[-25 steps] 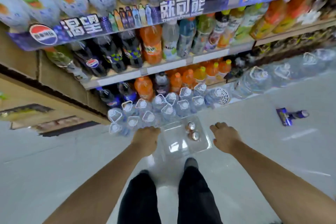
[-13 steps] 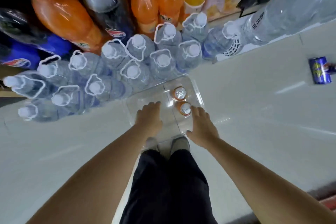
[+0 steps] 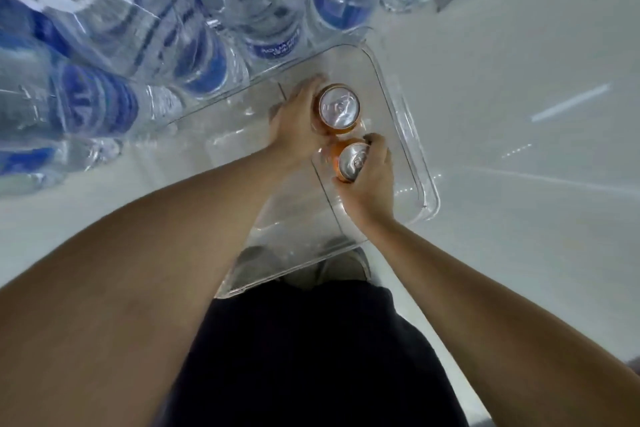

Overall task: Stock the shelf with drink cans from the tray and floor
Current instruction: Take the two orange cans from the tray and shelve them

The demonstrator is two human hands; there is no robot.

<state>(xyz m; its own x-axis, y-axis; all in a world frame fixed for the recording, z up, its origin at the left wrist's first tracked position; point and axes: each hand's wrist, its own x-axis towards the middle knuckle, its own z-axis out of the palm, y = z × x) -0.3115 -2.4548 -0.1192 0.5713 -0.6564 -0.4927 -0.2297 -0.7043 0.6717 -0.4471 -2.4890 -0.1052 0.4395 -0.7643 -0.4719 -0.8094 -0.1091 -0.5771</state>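
Observation:
Two orange drink cans with silver tops stand inside a clear plastic tray (image 3: pixel 405 121) on the pale floor. My left hand (image 3: pixel 298 125) wraps around the farther can (image 3: pixel 338 107) from its left side. My right hand (image 3: pixel 372 180) grips the nearer can (image 3: pixel 353 161) from the right and below. The two cans almost touch. The shelf is out of view.
Several large clear water bottles with blue labels (image 3: pixel 194 21) crowd the floor just beyond and left of the tray. Pale floor (image 3: pixel 519 149) stretches to the right. My dark trousers (image 3: pixel 304 357) and shoe tips (image 3: pixel 343 267) are below the tray.
The view has dropped close to the floor. Both hands moved from the tray's near edge into it and closed around the two cans, one each.

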